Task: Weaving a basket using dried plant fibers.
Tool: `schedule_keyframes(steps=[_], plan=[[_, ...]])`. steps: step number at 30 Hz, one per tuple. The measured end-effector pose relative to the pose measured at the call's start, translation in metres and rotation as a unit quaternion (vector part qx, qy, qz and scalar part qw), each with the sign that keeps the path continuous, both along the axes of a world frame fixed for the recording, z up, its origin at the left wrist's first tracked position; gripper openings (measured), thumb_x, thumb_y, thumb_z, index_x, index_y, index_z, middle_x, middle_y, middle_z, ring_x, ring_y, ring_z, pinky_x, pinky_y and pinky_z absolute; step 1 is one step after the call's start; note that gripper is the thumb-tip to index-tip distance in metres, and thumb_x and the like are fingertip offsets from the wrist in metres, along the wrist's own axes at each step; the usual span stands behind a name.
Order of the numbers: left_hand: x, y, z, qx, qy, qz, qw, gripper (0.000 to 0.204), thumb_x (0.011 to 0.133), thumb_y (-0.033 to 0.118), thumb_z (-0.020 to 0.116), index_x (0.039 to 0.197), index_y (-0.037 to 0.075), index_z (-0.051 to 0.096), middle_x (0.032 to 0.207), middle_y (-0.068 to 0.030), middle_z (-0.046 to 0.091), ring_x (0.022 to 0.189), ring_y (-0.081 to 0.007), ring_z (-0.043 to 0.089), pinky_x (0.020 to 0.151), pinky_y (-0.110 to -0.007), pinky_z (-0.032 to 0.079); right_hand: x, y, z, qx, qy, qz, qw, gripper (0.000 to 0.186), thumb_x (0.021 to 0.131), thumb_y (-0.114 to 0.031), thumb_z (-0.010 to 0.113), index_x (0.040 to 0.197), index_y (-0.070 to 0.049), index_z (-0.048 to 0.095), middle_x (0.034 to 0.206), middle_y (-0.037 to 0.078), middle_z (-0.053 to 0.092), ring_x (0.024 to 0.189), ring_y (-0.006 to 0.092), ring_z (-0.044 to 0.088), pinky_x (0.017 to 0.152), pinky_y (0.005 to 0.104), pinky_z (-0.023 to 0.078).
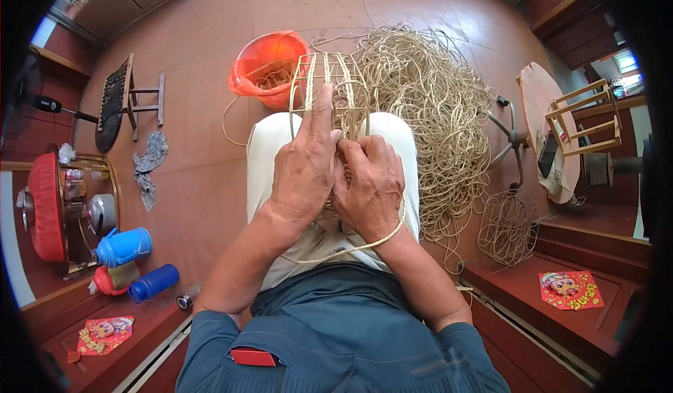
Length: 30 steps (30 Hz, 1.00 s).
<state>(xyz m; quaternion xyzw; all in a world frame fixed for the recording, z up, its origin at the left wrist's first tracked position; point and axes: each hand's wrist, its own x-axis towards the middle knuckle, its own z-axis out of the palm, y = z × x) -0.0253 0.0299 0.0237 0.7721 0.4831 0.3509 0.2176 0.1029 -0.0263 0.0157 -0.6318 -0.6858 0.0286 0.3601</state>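
Observation:
Between my knees, on white trousers, rests a basket-like frame of thin rods with pale twisted cord strung along it. My left hand is closed on its near part, the index finger stretched along the strands and the other fingers partly hidden. Right beside it, my right hand has its fingers bent in a pinch on the cord. That cord loops round below my right wrist and across my lap. Both hands cover the spot where the cord meets the weave.
A large heap of loose cord spreads beyond my right knee. An orange bag-lined bucket stands ahead. At right are a wire frame and a round table; at left, a stool, a grey cloth and a blue thermos.

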Motion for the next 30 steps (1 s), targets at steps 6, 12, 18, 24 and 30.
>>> schedule_keyframes(steps=[6, 12, 18, 24, 30], plan=[[-0.015, -0.008, 0.01, 0.018, -0.005, 0.047, 0.999, 0.064, 0.101, 0.0, 0.066, 0.162, 0.01, 0.051, 0.1, -0.0148, 0.071, 0.1, -0.0342, 0.076, 0.085, -0.047, 0.06, 0.001, 0.0, 0.001, -0.001, -0.002, -0.014, 1.0, 0.021, 0.092, -0.017, 0.075, 0.112, -0.012, 0.076, 0.102, 0.008, 0.063, 0.094, 0.0292, 0.064, 0.082, 0.0443, 0.048], [-0.018, -0.01, 0.007, 0.086, -0.045, -0.018, 0.995, 0.073, 0.1, 0.002, 0.066, 0.168, 0.009, 0.041, 0.12, -0.0241, 0.074, 0.092, -0.0397, 0.076, 0.077, -0.048, 0.06, 0.0, 0.002, 0.004, -0.028, 0.002, -0.002, 1.0, 0.022, 0.091, -0.018, 0.076, 0.112, -0.011, 0.077, 0.103, 0.009, 0.064, 0.097, 0.0306, 0.064, 0.084, 0.0451, 0.048], [0.002, 0.003, 0.007, -0.059, 0.071, -0.012, 0.996, 0.089, 0.098, 0.005, 0.063, 0.174, -0.001, 0.017, 0.136, -0.0318, 0.067, 0.091, -0.0479, 0.074, 0.075, -0.052, 0.061, 0.0, 0.0, 0.002, -0.022, 0.01, -0.005, 1.0, 0.022, 0.092, -0.02, 0.075, 0.112, -0.011, 0.077, 0.102, 0.009, 0.064, 0.097, 0.0315, 0.063, 0.084, 0.0456, 0.047], [0.004, -0.006, 0.003, -0.049, 0.051, 0.005, 0.997, 0.079, 0.103, 0.006, 0.061, 0.172, 0.002, 0.024, 0.142, -0.0292, 0.066, 0.103, -0.0462, 0.074, 0.081, -0.053, 0.06, 0.003, -0.004, 0.001, -0.036, 0.001, 0.002, 0.999, 0.034, 0.091, -0.024, 0.079, 0.122, -0.007, 0.076, 0.104, 0.013, 0.063, 0.097, 0.0344, 0.063, 0.087, 0.0465, 0.048], [-0.006, -0.016, 0.001, 0.015, -0.03, 0.032, 0.999, 0.072, 0.1, 0.002, 0.061, 0.169, 0.007, 0.038, 0.131, -0.0247, 0.07, 0.1, -0.0436, 0.074, 0.084, -0.051, 0.059, -0.003, -0.003, -0.004, -0.008, 0.021, -0.013, 1.0, 0.029, 0.091, -0.016, 0.078, 0.119, -0.012, 0.074, 0.109, 0.01, 0.066, 0.099, 0.0317, 0.065, 0.088, 0.0448, 0.049]])
